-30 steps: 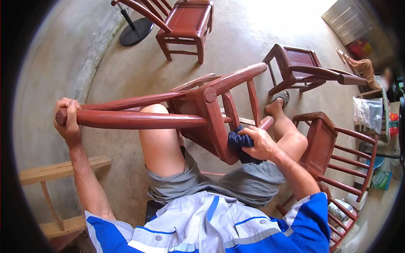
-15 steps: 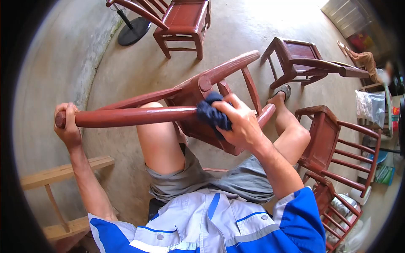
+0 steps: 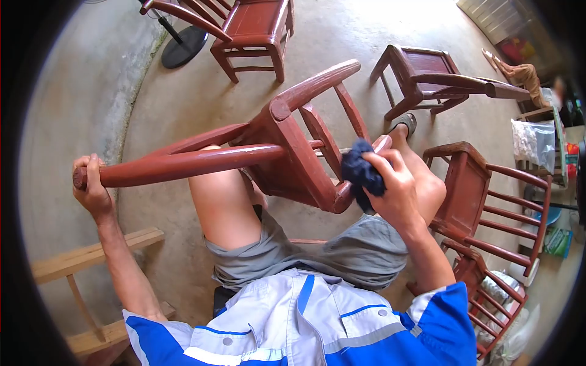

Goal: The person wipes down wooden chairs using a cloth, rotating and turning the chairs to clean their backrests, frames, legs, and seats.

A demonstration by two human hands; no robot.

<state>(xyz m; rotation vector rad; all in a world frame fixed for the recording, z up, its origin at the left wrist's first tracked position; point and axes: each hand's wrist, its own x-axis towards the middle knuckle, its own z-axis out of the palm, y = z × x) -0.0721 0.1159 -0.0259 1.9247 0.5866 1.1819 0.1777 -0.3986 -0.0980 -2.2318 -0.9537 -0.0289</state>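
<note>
A reddish-brown wooden chair (image 3: 282,160) lies tilted across my knees, its back pointing left and its legs to the right. At the far left, my left hand (image 3: 94,189) is wrapped round the end of the chair's back post. My right hand (image 3: 394,186) grips a crumpled dark blue cloth (image 3: 362,172), which touches the chair leg near the corner of the seat. The cloth covers part of that leg, and its underside is hidden.
Other red-brown chairs stand at the top left (image 3: 253,30), top right (image 3: 421,76) and right (image 3: 464,195). A round black base (image 3: 184,47) is near the wall. A pale wooden frame (image 3: 101,253) lies at lower left. Another person's leg (image 3: 526,79) shows at far right.
My right hand and the cloth have moved right, from the back post near the seat to the leg. The chair has shifted and turned slightly; my left hand still grips its post.
</note>
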